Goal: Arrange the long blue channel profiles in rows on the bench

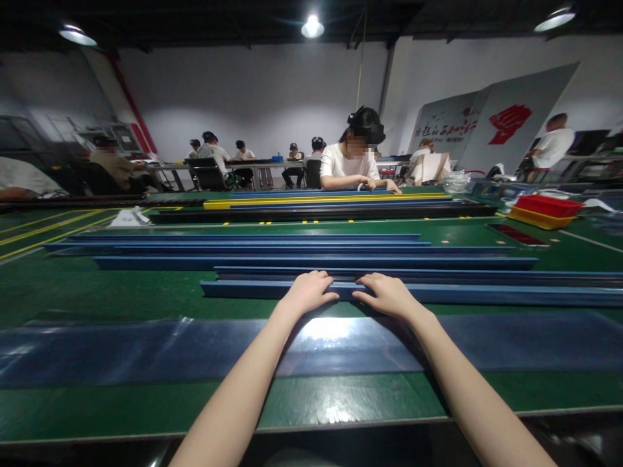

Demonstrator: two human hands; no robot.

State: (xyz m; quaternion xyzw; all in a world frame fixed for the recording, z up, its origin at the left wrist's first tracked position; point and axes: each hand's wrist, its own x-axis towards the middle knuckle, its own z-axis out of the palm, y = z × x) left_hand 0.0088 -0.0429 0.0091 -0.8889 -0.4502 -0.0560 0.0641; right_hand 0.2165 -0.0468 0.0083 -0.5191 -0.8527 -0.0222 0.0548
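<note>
Your left hand [307, 292] and right hand [385, 293] lie palm down near each other, thumbs pointing inward, and the fingers of each are closed across the long blue profile [460, 294]; how hard they press you cannot tell from here. That profile rests on the green table [146, 292], its near end at nine o'clock from your hands and its other end running out of view at three. Whether the dark strip along its far side belongs to the same piece is unclear. At six o'clock, beneath your forearms, a shiny plastic strip [146, 350] lies flat, near the profile but apart from it. So, as far as can be judged, placing the profile across the table and taking hold of it is done; no finished result shows on it, and the strip has no part in your grip. Just beyond, towards twelve, more blue profiles [311, 263] lie roughly parallel, untouched by you, so any handling of those seems left. Further off at twelve come a black profile [321, 214] and a yellow profile [331, 202], with a co-worker [348, 165] bent over that far side. At two o'clock sit a dark, flat phone-like object [518, 235] and a red tray [555, 205].
</note>
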